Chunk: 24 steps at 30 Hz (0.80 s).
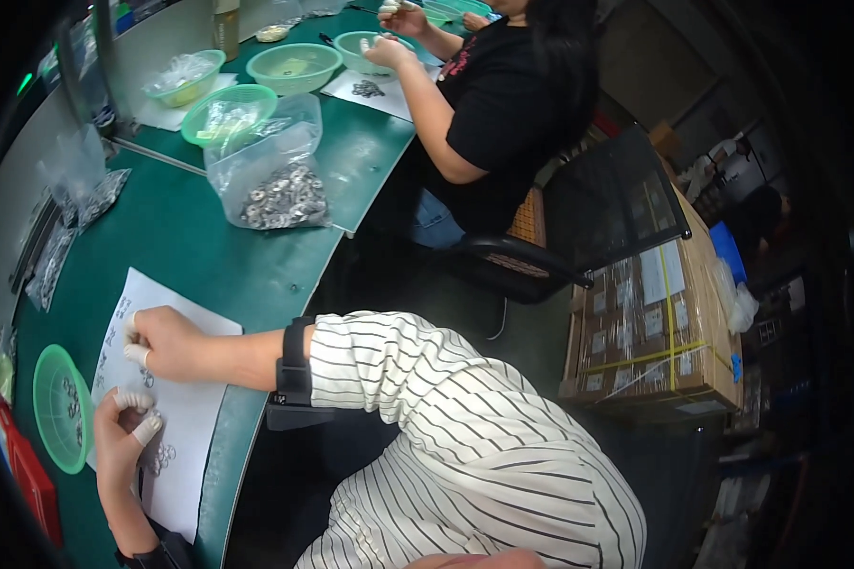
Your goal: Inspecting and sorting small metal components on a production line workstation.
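White finger cots cover the thumb and forefinger of both my hands. My right hand (173, 346) is closed over a white paper sheet (185, 493), its fingertips next to small dark ring-like parts (146, 377). Nearer me on the same sheet, my left hand (123, 436) is curled, with thumb and forefinger brought close together. Whatever either hand pinches is too small or hidden to make out. Beside the left hand lies a little group of thin rings (164, 459). A green plastic basket (52, 417) with some small metal parts in it stands left of the sheet.
A clear bag of metal parts (285, 197) sits on the green table (190, 248), by several green basins (294, 68). More bags (100, 199) lie along the back edge. A co-worker (517, 104) handles parts farther along. A red bin (28, 474) is at left.
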Available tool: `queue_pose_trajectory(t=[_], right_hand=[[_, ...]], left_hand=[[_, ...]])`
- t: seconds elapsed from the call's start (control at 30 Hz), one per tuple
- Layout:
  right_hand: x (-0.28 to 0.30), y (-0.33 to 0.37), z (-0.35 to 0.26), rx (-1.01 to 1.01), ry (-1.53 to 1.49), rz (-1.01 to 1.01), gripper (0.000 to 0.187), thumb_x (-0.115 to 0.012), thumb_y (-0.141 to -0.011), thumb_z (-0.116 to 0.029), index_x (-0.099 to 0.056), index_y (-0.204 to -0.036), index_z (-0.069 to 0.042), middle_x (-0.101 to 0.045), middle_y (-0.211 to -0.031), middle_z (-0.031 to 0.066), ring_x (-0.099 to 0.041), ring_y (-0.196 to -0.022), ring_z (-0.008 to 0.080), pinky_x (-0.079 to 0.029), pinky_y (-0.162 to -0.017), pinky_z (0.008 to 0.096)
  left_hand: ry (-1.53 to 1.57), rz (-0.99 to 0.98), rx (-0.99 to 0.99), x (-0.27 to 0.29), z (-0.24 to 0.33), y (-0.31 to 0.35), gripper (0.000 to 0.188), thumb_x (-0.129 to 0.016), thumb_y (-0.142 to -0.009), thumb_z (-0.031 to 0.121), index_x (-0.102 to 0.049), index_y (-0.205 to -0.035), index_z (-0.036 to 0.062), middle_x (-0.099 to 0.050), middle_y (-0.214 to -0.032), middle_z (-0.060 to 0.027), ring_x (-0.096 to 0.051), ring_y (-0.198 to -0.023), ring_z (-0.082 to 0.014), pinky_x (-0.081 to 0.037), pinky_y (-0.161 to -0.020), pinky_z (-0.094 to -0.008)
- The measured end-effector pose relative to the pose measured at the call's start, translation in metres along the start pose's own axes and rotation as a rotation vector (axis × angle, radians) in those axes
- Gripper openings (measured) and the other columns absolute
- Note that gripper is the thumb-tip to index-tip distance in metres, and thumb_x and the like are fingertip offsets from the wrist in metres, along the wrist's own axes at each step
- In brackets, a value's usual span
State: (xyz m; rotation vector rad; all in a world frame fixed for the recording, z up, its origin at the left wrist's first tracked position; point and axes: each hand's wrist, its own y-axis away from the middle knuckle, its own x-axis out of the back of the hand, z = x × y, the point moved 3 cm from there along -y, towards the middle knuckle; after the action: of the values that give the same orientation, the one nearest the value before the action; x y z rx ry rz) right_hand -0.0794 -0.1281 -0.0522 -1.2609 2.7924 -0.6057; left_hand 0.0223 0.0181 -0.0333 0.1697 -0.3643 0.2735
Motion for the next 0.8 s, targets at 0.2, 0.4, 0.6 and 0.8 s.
queue_pose_trajectory(t=[0.2, 0.4, 0.6, 0.8], right_hand=[[-0.001, 0.003, 0.000, -0.014, 0.002, -0.060, 0.011, -0.062, -0.078, -0.009, -0.058, -0.079, 0.002, -0.061, -0.069, 0.0157, -0.060, -0.064, 0.0271, -0.047, -0.060, 0.0370], [-0.008, 0.004, 0.003, -0.001, 0.013, -0.089, 0.012, -0.063, -0.077, -0.010, -0.059, -0.079, 0.002, -0.062, -0.070, 0.0161, -0.060, -0.066, 0.0280, -0.047, -0.061, 0.0372], [-0.011, 0.000, 0.006, 0.017, 0.045, -0.091, 0.013, -0.064, -0.076, -0.011, -0.060, -0.079, 0.002, -0.062, -0.071, 0.0161, -0.061, -0.066, 0.0278, -0.048, -0.060, 0.0367], [-0.007, 0.000, 0.004, 0.004, 0.001, -0.093, 0.012, -0.064, -0.076, -0.010, -0.060, -0.078, 0.002, -0.063, -0.072, 0.0167, -0.061, -0.066, 0.0291, -0.048, -0.061, 0.0371]], left_hand=[[-0.130, -0.015, -0.042, 0.005, -0.012, -0.005, 0.014, -0.065, -0.072, -0.002, -0.054, -0.079, 0.0024, -0.047, -0.079, 0.0013, -0.045, -0.069, -0.0064, -0.038, -0.062, -0.0194], [-0.160, 0.048, 0.001, 0.001, -0.013, -0.005, 0.013, -0.065, -0.074, -0.001, -0.054, -0.078, 0.0034, -0.048, -0.077, 0.0025, -0.042, -0.065, -0.0046, -0.035, -0.059, -0.0191], [-0.112, 0.124, 0.042, 0.005, -0.021, -0.007, 0.012, -0.065, -0.074, -0.002, -0.054, -0.077, 0.0030, -0.047, -0.076, 0.0042, -0.041, -0.061, -0.0032, -0.035, -0.057, -0.0179], [-0.123, 0.116, 0.017, 0.003, -0.018, -0.008, 0.013, -0.065, -0.075, -0.002, -0.055, -0.080, 0.0041, -0.050, -0.072, 0.0057, -0.040, -0.062, -0.0026, -0.035, -0.057, -0.0175]])
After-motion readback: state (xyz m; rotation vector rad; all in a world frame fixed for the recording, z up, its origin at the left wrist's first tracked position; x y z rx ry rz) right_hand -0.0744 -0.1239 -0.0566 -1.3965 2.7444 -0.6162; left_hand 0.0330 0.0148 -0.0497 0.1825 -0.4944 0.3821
